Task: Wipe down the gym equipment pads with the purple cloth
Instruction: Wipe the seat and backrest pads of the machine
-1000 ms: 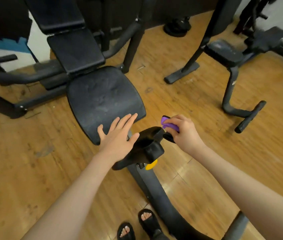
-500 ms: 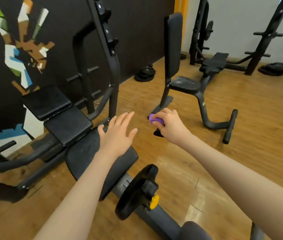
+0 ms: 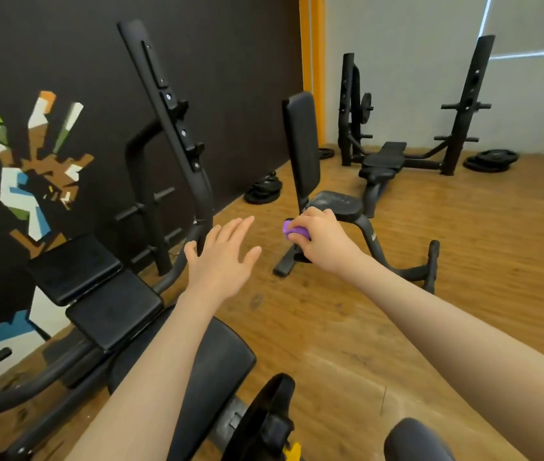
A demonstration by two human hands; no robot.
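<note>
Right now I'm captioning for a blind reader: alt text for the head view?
Two bare arms reach forward over a black seat pad; the right hand grips a bunched purple cloth, the left hand is open. Black benches and racks stand on a wooden floor.

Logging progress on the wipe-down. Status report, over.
Left hand open, held out, touching nothing. Right hand grips purple cloth, off any pad. Seat pad below left forearm. Nothing in the way.
</note>
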